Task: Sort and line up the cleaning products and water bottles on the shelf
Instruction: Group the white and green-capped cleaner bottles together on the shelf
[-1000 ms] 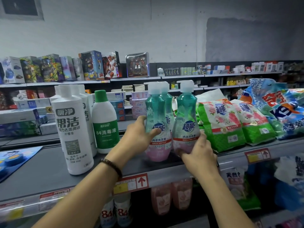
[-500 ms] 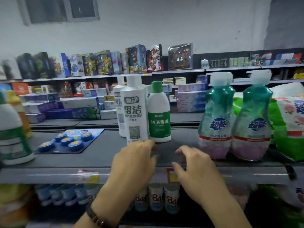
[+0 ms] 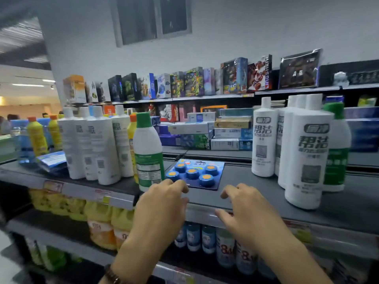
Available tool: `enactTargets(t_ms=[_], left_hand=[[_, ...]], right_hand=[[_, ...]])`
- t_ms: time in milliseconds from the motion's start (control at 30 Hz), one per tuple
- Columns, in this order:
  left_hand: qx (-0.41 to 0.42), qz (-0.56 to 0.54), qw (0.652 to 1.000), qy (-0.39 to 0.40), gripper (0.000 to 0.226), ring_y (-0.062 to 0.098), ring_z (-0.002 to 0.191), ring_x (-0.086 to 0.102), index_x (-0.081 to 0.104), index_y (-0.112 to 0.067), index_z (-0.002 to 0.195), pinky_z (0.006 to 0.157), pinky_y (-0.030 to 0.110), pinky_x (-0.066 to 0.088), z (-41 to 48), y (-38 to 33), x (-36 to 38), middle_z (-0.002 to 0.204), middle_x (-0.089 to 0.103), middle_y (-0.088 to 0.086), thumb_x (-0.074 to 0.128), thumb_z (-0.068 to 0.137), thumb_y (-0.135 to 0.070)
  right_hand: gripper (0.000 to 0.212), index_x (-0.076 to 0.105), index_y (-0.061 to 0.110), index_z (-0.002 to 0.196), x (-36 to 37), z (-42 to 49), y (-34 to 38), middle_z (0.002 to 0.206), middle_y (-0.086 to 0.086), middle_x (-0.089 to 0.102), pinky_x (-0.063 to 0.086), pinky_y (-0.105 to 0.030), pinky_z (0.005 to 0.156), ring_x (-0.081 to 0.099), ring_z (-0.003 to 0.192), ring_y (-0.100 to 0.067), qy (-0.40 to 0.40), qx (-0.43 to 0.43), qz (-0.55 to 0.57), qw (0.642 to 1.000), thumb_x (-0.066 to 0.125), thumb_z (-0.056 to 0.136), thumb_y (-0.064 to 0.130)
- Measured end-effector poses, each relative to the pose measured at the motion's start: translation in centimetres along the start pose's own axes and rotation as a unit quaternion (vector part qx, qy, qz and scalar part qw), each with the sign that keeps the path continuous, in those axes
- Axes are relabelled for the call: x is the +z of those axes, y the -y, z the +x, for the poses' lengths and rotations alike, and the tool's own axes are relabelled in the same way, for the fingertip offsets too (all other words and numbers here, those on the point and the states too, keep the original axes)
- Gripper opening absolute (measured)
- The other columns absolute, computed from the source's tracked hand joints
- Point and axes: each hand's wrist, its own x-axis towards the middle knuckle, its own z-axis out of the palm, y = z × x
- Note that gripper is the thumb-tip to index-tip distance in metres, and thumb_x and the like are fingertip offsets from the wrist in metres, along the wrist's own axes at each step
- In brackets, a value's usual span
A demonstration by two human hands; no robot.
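A blue card of round toilet-cleaner tablets (image 3: pixel 195 173) lies flat on the grey shelf (image 3: pixel 256 193). My left hand (image 3: pixel 162 203) hovers at its near left corner, fingers loosely curled, holding nothing. My right hand (image 3: pixel 244 214) hangs over the shelf's front edge to the right of the card, also empty. A green-capped white disinfectant bottle (image 3: pixel 148 152) stands just left of my left hand. Tall white cleaner bottles (image 3: pixel 305 158) cluster at the right, with a green-capped bottle (image 3: pixel 336 152) behind them. More white bottles (image 3: pixel 96 144) stand at the left.
Yellow bottles (image 3: pixel 37 136) and a blue packet (image 3: pixel 52 160) sit at the far left of the shelf. Lower shelves hold yellow refill bags (image 3: pixel 98 218) and small white bottles (image 3: pixel 225 249). Boxed toys (image 3: pixel 192 83) line the far shelving.
My view has swung left, away from the teal pump bottles that both hands held. Both hands let go and now hover empty by the blue tablet card.
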Motion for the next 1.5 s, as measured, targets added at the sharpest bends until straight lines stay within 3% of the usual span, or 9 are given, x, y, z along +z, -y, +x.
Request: enactTargets(t_ms=[300, 467, 600, 833, 1033, 1100, 1267, 1433, 1500], left_hand=[[0.003, -0.025, 0.999, -0.036, 0.042, 0.021, 0.105, 0.064, 0.051, -0.035, 0.135, 0.086, 0.041, 0.058, 2.4, 13.5, 0.6, 0.116, 0.060, -0.010, 0.067, 0.097, -0.045], [0.020, -0.035, 0.998, -0.048, 0.053, 0.027, 0.104, 0.070, 0.047, -0.028, 0.144, 0.084, 0.043, 0.059, 4.8, 16.3, 1.8, 0.120, 0.065, -0.004, 0.068, 0.096, -0.027], [0.036, -0.027, 0.998, -0.040, 0.070, 0.028, 0.110, 0.069, 0.037, -0.020, 0.159, 0.089, 0.043, 0.058, 6.3, 17.7, 2.7, 0.127, 0.065, 0.000, 0.067, 0.098, -0.035], [0.048, -0.128, 0.990, 0.025, 0.055, 0.036, 0.112, 0.059, 0.045, -0.019, 0.143, 0.091, 0.049, 0.054, 7.6, 18.7, 4.8, 0.119, 0.070, 0.006, 0.068, 0.093, -0.019], [0.052, -0.198, 0.979, -0.020, 0.043, 0.031, 0.106, 0.055, 0.051, -0.021, 0.128, 0.090, 0.047, 0.053, 6.9, 17.5, 5.6, 0.118, 0.070, 0.003, 0.069, 0.090, -0.011], [0.055, -0.215, 0.975, -0.028, 0.040, 0.029, 0.107, 0.054, 0.053, -0.022, 0.128, 0.091, 0.047, 0.053, 6.5, 16.8, 5.7, 0.117, 0.070, 0.002, 0.067, 0.092, -0.013], [0.077, -0.252, 0.964, -0.020, 0.039, 0.025, 0.114, 0.063, 0.057, -0.023, 0.133, 0.093, 0.045, 0.056, 6.2, 14.4, 5.2, 0.120, 0.072, 0.000, 0.070, 0.097, -0.025], [0.065, -0.289, 0.951, 0.091, 0.043, 0.016, 0.093, 0.071, 0.053, -0.030, 0.134, 0.082, 0.040, 0.062, 8.3, 12.8, 3.9, 0.108, 0.072, -0.006, 0.071, 0.098, -0.046], [0.069, -0.308, 0.945, 0.082, 0.044, 0.013, 0.093, 0.071, 0.049, -0.032, 0.131, 0.078, 0.035, 0.062, 9.6, 11.9, 2.7, 0.109, 0.070, -0.010, 0.072, 0.097, -0.050]], right_hand=[[0.051, 0.055, 0.022, 0.139, 6.7, 8.2, 11.8, 0.133, -0.005, 0.058, 0.046, -0.040, 0.105, 0.052, 0.128, -0.028, -0.022, 0.012, 0.003, 1.000, 0.059, 0.100, 0.054], [0.054, 0.055, 0.018, 0.132, 9.0, 11.9, 14.2, 0.124, -0.009, 0.063, 0.051, -0.046, 0.095, 0.057, 0.124, -0.034, -0.028, 0.058, -0.005, 0.998, 0.061, 0.095, 0.057], [0.061, 0.058, 0.020, 0.124, 9.5, 13.8, 15.1, 0.119, -0.007, 0.065, 0.049, -0.042, 0.081, 0.061, 0.117, -0.033, -0.018, 0.090, -0.016, 0.996, 0.068, 0.085, 0.066], [0.052, 0.067, 0.030, 0.108, 10.1, 15.0, 15.0, 0.099, 0.005, 0.074, 0.060, -0.042, 0.077, 0.068, 0.095, -0.023, -0.023, 0.094, 0.099, 0.990, 0.077, 0.071, 0.065], [0.036, 0.068, 0.033, 0.105, 10.0, 14.0, 13.8, 0.099, 0.012, 0.076, 0.060, -0.037, 0.081, 0.070, 0.094, -0.011, -0.031, 0.091, 0.184, 0.978, 0.085, 0.077, 0.049], [0.038, 0.067, 0.035, 0.112, 9.8, 13.6, 12.7, 0.106, 0.015, 0.076, 0.060, -0.038, 0.088, 0.072, 0.099, -0.009, -0.018, 0.098, 0.214, 0.972, 0.086, 0.079, 0.044], [0.044, 0.069, 0.040, 0.113, 8.0, 12.6, 10.2, 0.104, 0.021, 0.077, 0.061, -0.036, 0.089, 0.072, 0.096, -0.002, 0.013, 0.104, 0.202, 0.974, 0.083, 0.075, 0.057], [0.049, 0.068, 0.035, 0.118, 6.3, 11.4, 7.9, 0.110, 0.015, 0.077, 0.061, -0.031, 0.089, 0.072, 0.098, -0.003, 0.005, 0.129, 0.195, 0.972, 0.091, 0.076, 0.046], [0.049, 0.067, 0.036, 0.119, 6.3, 11.2, 7.5, 0.109, 0.016, 0.076, 0.058, -0.024, 0.079, 0.071, 0.094, -0.002, 0.001, 0.137, 0.202, 0.970, 0.092, 0.077, 0.043]])
